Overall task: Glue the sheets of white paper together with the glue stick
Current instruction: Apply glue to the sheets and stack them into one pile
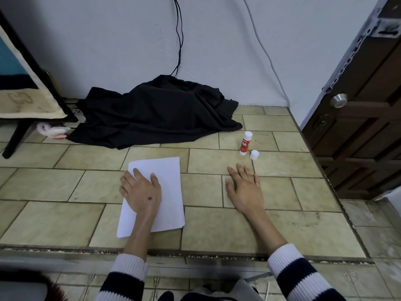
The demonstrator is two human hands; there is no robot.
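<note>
White paper sheets (169, 192) lie stacked on the tiled floor in front of me. My left hand (141, 192) rests flat on the stack, fingers straight, pressing its left half. Flat on the bare tiles to the right of the paper lies my right hand (244, 187), fingers spread, holding nothing. The glue stick (245, 143), red with a white top, stands upright beyond my right hand. Its white cap (254, 154) sits on the floor just right of it.
A heap of black cloth (156, 111) lies against the wall behind the paper, cables dropping into it. A dark wooden door (358, 118) is on the right. A black furniture leg (15, 137) stands at far left. A floor step edge (195, 254) runs near me.
</note>
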